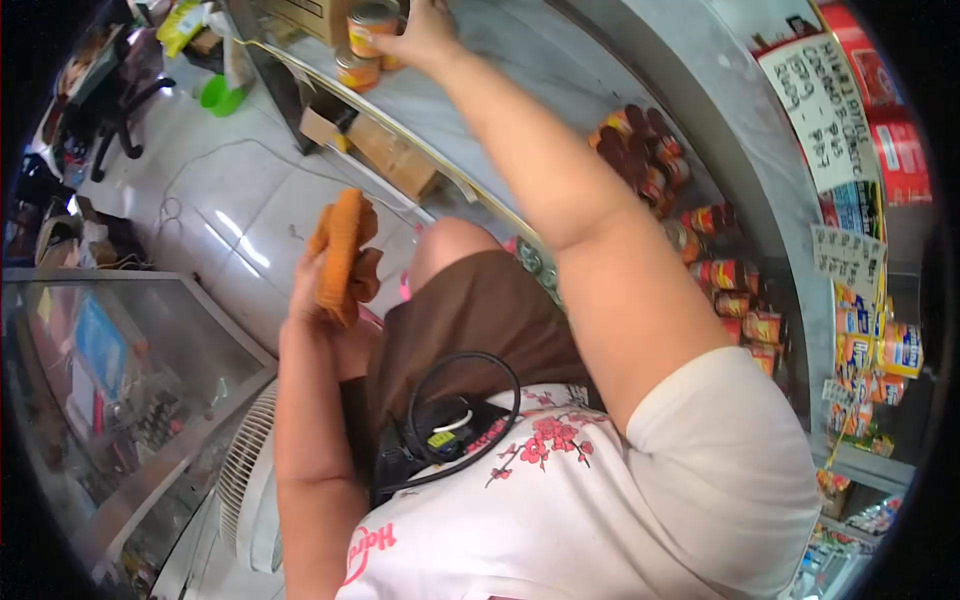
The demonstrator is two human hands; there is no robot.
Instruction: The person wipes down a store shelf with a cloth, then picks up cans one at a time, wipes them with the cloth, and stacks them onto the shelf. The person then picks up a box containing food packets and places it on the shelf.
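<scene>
My left hand is closed around a folded orange cloth, held up over the floor. My right hand reaches out to the top of the view, its thumb against a tin can with a yellow and orange label; part of the hand runs out of view at the edge. That can sits above another labelled can on a grey shelf. Behind the cans stands a cardboard box.
More cans and jars lie along the shelf at right. A freestanding fan and a glass case are at left. An open carton sits below the shelf. A green bowl and a cable are on the tiled floor.
</scene>
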